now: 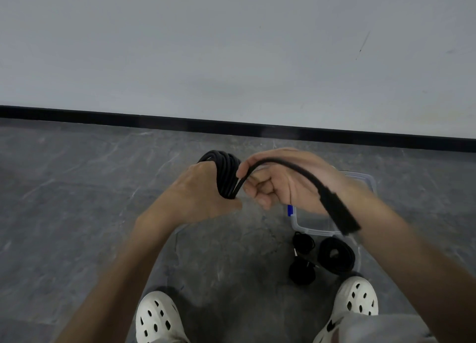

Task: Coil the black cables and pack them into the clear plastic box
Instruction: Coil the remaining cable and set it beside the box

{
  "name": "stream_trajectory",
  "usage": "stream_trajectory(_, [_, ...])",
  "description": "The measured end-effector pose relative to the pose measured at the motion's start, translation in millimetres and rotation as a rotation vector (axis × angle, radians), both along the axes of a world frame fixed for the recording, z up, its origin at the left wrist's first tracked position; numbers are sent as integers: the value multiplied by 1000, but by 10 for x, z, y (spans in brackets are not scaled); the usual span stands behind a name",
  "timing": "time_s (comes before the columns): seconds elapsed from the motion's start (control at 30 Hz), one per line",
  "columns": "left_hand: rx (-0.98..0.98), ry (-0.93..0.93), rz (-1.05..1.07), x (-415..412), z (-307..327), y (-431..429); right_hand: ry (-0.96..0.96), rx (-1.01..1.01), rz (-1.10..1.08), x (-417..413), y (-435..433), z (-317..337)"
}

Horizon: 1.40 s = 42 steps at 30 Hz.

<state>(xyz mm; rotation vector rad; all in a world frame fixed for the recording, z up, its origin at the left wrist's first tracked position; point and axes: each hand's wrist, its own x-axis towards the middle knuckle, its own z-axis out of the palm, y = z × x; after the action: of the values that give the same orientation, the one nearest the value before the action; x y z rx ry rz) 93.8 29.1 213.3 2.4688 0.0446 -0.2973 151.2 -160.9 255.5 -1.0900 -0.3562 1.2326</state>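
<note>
— How many coiled black cables [336,255]?
— Four: one held up, three lying together.
— Boxes?
— One clear plastic box [309,230], with one blue latch [290,210].
— Hands?
— Two: left hand [206,190], right hand [286,183].
— Shoes?
— Two white clogs [157,317].

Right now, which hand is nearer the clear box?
Right. The right hand, pinching the cable tail, hangs above the box; the left hand grips the coil, farther left of it.

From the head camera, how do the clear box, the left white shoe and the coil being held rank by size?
Clear box
Left white shoe and held coil look equal, the coil partly behind the left hand.
</note>
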Motion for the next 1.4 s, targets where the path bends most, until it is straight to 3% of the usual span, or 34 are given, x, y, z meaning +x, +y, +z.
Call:
stream_trajectory(0.27, [-25, -4, -13, -35, 46, -28, 73, 39, -45, -16, -5, 37])
stream_trajectory(0.43, [-38, -2, -45, -33, 65, -51, 8, 58, -76, -34, -24, 6])
stream_trajectory(0.67, [-65, 59, -91, -75, 173, -113, -273, -82, -216, -78, 9, 24])
stream_trajectory(0.93, [-173, 127, -211, -133, 271, -235, -730, -204, -467, -52, -7, -22])
stream_trajectory(1.1, [-372, 137, -240, -160, 388, -320, -902, -247, -412, -70, -7, -37])
stream_trajectory(1.2, [-501, 136, -290, -168, 428, -324, -917, -280, -327, -56, -3, -40])
stream_trajectory(1.4, [-679, 142, -329, -180, 466, -291, -762, -273, -238, -70, 4, 2])
